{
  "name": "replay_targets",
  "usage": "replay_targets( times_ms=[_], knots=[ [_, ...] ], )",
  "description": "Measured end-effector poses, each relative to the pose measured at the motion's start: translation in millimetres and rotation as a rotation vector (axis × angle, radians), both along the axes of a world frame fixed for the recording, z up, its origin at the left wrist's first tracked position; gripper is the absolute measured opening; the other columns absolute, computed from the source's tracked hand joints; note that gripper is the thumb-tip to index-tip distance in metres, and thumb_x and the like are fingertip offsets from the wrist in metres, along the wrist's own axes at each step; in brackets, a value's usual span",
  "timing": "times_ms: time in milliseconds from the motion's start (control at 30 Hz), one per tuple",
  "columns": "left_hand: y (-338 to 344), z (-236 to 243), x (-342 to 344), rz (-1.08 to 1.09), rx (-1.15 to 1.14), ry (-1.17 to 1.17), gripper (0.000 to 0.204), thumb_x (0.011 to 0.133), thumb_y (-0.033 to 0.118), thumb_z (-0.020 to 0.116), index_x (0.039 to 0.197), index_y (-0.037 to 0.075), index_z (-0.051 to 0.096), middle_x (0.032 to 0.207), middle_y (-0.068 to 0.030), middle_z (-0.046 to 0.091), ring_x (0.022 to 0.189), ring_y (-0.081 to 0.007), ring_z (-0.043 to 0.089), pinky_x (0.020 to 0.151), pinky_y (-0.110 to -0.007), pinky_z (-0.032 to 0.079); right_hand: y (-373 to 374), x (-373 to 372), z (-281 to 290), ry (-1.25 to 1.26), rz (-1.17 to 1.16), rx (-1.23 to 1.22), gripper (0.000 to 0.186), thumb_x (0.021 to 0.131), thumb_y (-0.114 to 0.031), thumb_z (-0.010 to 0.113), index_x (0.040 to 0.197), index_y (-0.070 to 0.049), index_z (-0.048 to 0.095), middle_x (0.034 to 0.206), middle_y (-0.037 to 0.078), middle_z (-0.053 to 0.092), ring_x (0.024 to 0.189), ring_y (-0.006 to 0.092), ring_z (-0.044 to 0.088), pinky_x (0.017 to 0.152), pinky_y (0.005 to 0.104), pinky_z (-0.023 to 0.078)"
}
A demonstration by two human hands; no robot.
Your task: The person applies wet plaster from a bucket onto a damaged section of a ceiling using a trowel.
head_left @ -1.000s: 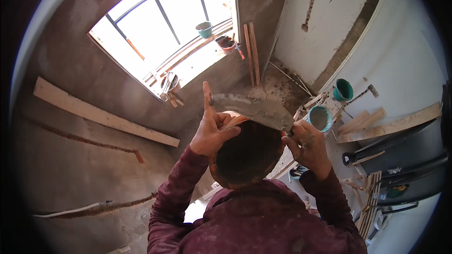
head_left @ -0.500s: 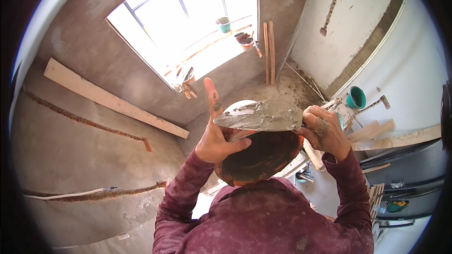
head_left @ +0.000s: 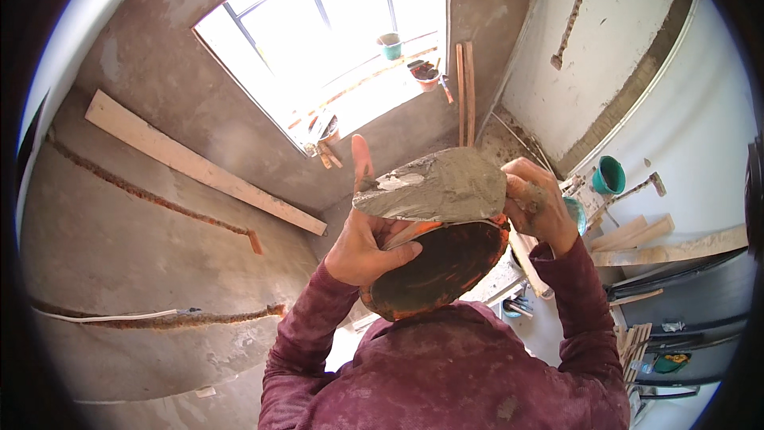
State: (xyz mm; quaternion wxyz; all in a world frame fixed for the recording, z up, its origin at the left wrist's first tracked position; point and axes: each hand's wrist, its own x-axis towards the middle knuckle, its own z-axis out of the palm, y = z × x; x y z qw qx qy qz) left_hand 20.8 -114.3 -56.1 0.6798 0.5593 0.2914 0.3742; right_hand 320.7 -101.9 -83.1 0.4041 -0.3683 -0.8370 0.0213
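My left hand (head_left: 358,239) grips the near-left rim of a round orange container (head_left: 436,267) with a dark, smeared inside. Its thumb lies over the rim, and the index finger points up. In my right hand (head_left: 541,203), fingers closed, is a trowel (head_left: 434,185) with its pointed blade aimed left across the container's far rim. Wet grey mortar coats the blade's visible face, and its handle is hidden by the hand. A pale, narrow strip shows between the left thumb and the blade; I cannot tell what it is. Mortar is smeared on the right hand.
Buckets, a green one (head_left: 390,46) and an orange one (head_left: 425,75), stand on the window sill. A long board (head_left: 199,161) lies against the left wall. Another green bucket (head_left: 608,175) is at right, near planks (head_left: 676,247). Two upright battens (head_left: 465,94) lean by the window.
The trowel blade has tilted, so more of its mortar-covered face shows. My right hand has shifted slightly up and left. The left hand keeps its hold on the container.
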Motion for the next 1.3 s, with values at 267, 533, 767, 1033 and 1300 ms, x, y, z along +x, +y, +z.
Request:
replay_targets(
  times_ms=[267,533,767,1033,1300],
  knots=[
    [-8,-16,6,0.106,0.150,0.119,0.116,0.078,0.000,0.073,0.156,0.006,-0.013,0.080,0.0014,0.061,0.067,-0.0086,0.056,0.088,-0.034,0.052,-2,9,16,0.050,-0.171,0.153,0.022,0.076,-0.016,0.074,0.092,-0.007,0.062,0.087,0.008,0.059,0.078,0.0304,0.062,0.065,0.0410,0.051],
    [-17,-125,-30,0.502,-0.176,0.011,0.096,0.088,0.004,0.072,0.156,-0.002,0.005,0.073,0.0023,0.055,0.063,-0.0046,0.052,0.057,-0.020,0.043,-120,38,-57,-0.175,-0.106,-0.348,0.033,0.091,-0.030,0.064,0.116,-0.008,0.062,0.084,0.013,0.064,0.075,0.0318,0.066,0.063,0.0417,0.053],
    [-53,-147,-28,0.570,-0.174,0.122,0.044,0.088,0.018,0.077,0.119,-0.006,0.058,0.085,-0.0010,0.064,0.076,-0.0091,0.059,0.070,-0.025,0.050,-143,12,-128,-0.542,-0.100,-0.706,0.025,0.091,-0.022,0.055,0.106,-0.003,0.062,0.087,0.016,0.065,0.081,0.0342,0.066,0.067,0.0458,0.053],
    [-85,-107,-57,0.479,-0.173,0.445,0.033,0.086,0.027,0.077,0.099,-0.001,0.066,0.089,-0.0038,0.066,0.080,-0.0109,0.060,0.071,-0.027,0.050,-123,-43,-145,-0.400,0.176,-0.296,0.024,0.079,-0.014,0.064,0.096,-0.001,0.053,0.081,0.015,0.059,0.066,0.0305,0.067,0.056,0.0406,0.055],
    [-87,-91,-77,0.441,-0.005,0.590,0.035,0.090,0.031,0.071,0.095,-0.004,0.067,0.086,-0.0064,0.068,0.079,-0.0117,0.061,0.071,-0.029,0.049,-121,-124,-169,-0.517,0.239,-0.514,0.037,0.080,-0.017,0.066,0.114,-0.006,0.056,0.093,0.017,0.063,0.074,0.0338,0.071,0.057,0.0427,0.057]
  ],
)
